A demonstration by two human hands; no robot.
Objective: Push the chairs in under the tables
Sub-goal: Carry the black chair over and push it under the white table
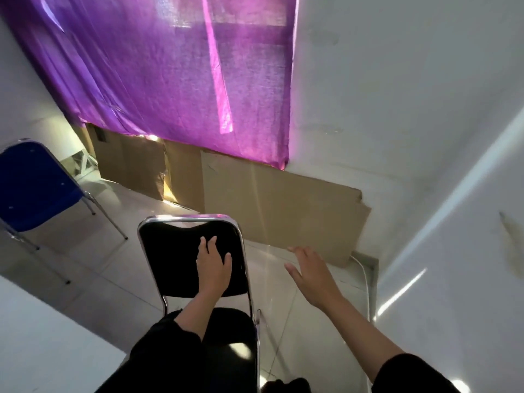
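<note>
A black chair point(170, 251) with a chrome frame stands right in front of me, its seat near my body and its backrest on the far side. My left hand point(212, 265) lies flat against the black backrest, fingers spread, not wrapped around anything. My right hand point(309, 268) hovers open in the air to the right of the chair, touching nothing. A blue chair point(31, 188) with chrome legs stands at the left. A white table corner point(42, 336) shows at the lower left.
A purple curtain point(170, 75) hangs over the window ahead. Cardboard sheets point(278, 211) lean along the wall base behind the black chair. A white wall point(425, 137) runs close on the right, with a white cable point(365, 279) along it. The floor is pale tile.
</note>
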